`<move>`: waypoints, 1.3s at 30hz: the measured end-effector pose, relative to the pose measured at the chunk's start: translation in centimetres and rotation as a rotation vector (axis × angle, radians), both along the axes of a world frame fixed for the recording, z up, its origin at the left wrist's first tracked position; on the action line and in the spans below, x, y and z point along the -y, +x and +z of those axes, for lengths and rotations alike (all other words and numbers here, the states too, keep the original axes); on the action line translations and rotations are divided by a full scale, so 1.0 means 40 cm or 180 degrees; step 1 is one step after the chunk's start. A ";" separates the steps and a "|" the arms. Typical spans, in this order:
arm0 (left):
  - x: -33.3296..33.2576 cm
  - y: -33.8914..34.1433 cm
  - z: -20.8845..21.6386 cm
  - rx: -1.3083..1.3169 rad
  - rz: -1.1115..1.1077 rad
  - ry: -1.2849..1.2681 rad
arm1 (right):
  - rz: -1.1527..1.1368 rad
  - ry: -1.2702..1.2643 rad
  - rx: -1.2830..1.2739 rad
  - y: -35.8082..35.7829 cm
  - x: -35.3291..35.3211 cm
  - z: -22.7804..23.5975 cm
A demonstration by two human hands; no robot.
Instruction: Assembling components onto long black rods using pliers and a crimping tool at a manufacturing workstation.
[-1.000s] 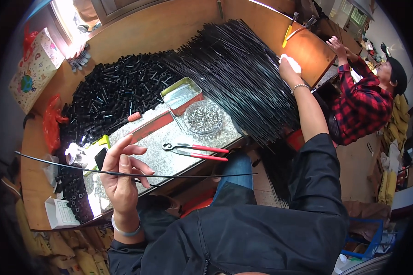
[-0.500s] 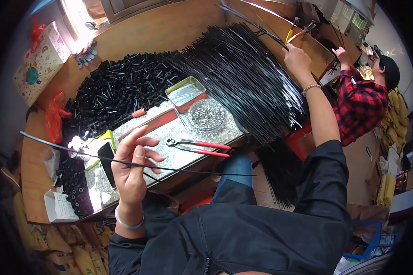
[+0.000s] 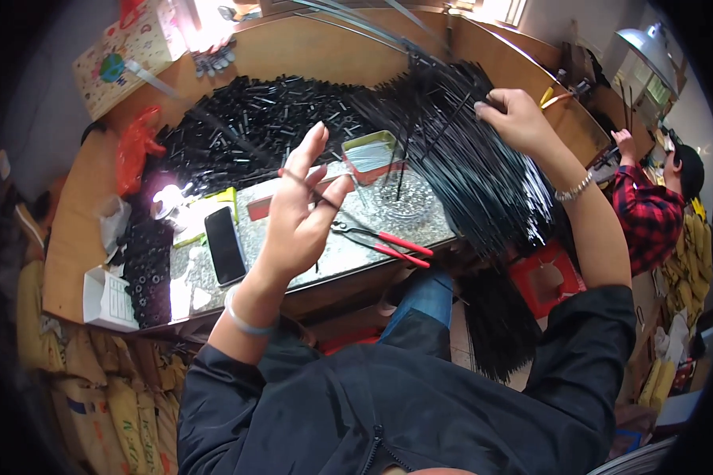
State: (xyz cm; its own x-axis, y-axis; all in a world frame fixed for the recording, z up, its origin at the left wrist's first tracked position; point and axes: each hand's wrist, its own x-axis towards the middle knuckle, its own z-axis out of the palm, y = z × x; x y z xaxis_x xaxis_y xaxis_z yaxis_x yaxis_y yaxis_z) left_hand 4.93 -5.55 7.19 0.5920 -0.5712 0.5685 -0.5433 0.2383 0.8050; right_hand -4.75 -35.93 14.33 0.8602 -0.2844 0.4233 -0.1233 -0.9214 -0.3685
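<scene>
Over the tabletop [image 3: 78,253], left hand [image 3: 295,222] is gripping a thin black rod [image 3: 234,135] between thumb and fingers, index stretching out. Rod is running up and left from that grip, across the heap of short black tubes [image 3: 269,115], far end showing pale (motion blur, so its edges are smearing). Right hand [image 3: 523,119] is hanging above the bundle of long black rods [image 3: 491,174], fingers bending toward the thumb; blurred rods [image 3: 425,59] are crossing the air up and left of its fingertips, can't tell if it's gripping them. On the stone slab [image 3: 194,257], a black phone [image 3: 225,245] is lying left of the left forearm; red-handled pliers [image 3: 396,239] are lying to the right, handles slanting toward the near edge. Farther back, a tin [image 3: 370,175] is holding pale strips, and just beside it a clear round dish [image 3: 408,210] is carrying small metal bits. At far left, a red plastic bag [image 3: 137,150] is lying near the tubes, and a white box [image 3: 109,299] is standing beside black rings [image 3: 146,273]. Off to the right, a co-worker [image 3: 650,210] in a red-and-black checked shirt is raising a hand.
</scene>
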 end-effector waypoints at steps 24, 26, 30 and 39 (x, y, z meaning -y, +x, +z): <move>-0.066 0.024 -0.032 -0.1027 -0.0796 -0.0359 | 0.2420 0.2897 -0.0733 0.025 -0.463 -0.070; -0.092 0.043 -0.029 -0.1191 -0.0926 -0.0537 | 0.2138 0.2915 -0.0760 -0.009 -0.457 -0.072; -0.094 0.044 -0.021 -0.1523 -0.0678 -0.0886 | 0.2000 0.3851 -0.1948 -0.088 -0.421 -0.135; -0.087 0.041 -0.031 -0.0157 0.0229 -0.0454 | 0.2279 0.4941 -0.2256 -0.210 -0.436 -0.202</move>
State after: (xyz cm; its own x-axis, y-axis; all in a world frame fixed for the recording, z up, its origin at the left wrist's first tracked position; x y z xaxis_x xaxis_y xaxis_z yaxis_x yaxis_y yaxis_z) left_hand 6.56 -2.06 5.96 0.6578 -0.4419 0.6100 -0.5237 0.3138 0.7920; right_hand -13.14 -18.49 6.26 0.8551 0.4367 -0.2794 -0.4000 0.2129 -0.8915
